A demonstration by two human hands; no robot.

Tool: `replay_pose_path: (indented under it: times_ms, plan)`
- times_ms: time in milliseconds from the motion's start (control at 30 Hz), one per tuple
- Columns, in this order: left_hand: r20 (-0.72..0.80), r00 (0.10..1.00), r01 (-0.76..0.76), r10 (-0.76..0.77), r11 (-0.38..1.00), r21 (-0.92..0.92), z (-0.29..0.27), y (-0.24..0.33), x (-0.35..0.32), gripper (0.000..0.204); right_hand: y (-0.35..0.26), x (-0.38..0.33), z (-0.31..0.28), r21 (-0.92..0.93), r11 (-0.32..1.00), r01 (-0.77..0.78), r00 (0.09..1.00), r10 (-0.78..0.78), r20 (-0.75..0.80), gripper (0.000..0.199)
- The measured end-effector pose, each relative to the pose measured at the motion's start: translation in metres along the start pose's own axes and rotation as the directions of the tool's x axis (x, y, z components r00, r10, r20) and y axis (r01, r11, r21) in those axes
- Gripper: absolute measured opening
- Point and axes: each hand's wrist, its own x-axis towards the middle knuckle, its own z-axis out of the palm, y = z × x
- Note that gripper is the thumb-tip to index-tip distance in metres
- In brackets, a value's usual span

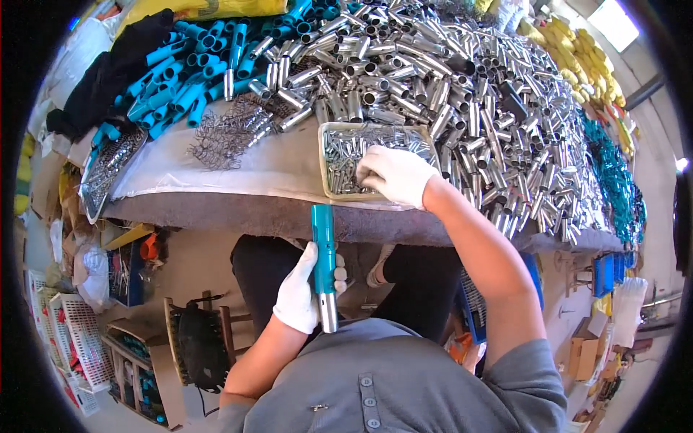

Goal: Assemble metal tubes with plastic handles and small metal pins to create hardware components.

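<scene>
My gloved left hand (299, 285) is wrapped round a teal tube (323, 242) with a bare silver lower end. The tube stands nearly upright in front of my lap, below the table's near edge. Over a shallow pale tray (325, 189) of small silver metal parts (343, 155), my gloved right hand (393, 175) reaches in with fingers curled down and closed together. Whatever its fingertips grip, if anything, is hidden behind the glove. A loose heap of thin wire springs (222, 137) lies on the table left of the tray.
Silver tubes (462, 108) are heaped across the table's middle and right. Teal tubes (191, 94) pile up at the far left, beside a black cloth (108, 86). Another tray (108, 173) of small parts sits at the left edge. A wooden chair (198, 339) stands below left.
</scene>
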Motion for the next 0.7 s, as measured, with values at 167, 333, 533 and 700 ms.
replay_pose_path:
  times_ms: [167,333,533,700]
  plan:
    - [-0.019,1.000,0.013,-0.011,0.996,0.089,-0.006,0.003,-0.001,0.032,-0.005,-0.016,0.000,0.182,0.979,-0.096,0.968,0.134,-0.212,0.017]
    - [0.039,0.999,-0.039,0.033,0.987,0.156,0.004,0.004,0.001,0.031,-0.054,-0.050,0.007,0.863,0.503,-0.048,0.952,0.284,-0.113,0.010]
    - [0.074,0.988,-0.155,0.139,0.933,0.324,0.013,-0.003,0.013,0.037,-0.087,-0.059,0.042,0.948,0.301,-0.101,0.889,0.456,-0.049,0.017]
    - [0.103,0.972,-0.235,0.212,0.900,0.367,0.026,-0.011,0.019,0.038,-0.094,-0.060,0.054,0.817,0.559,-0.144,0.849,0.493,-0.188,0.018]
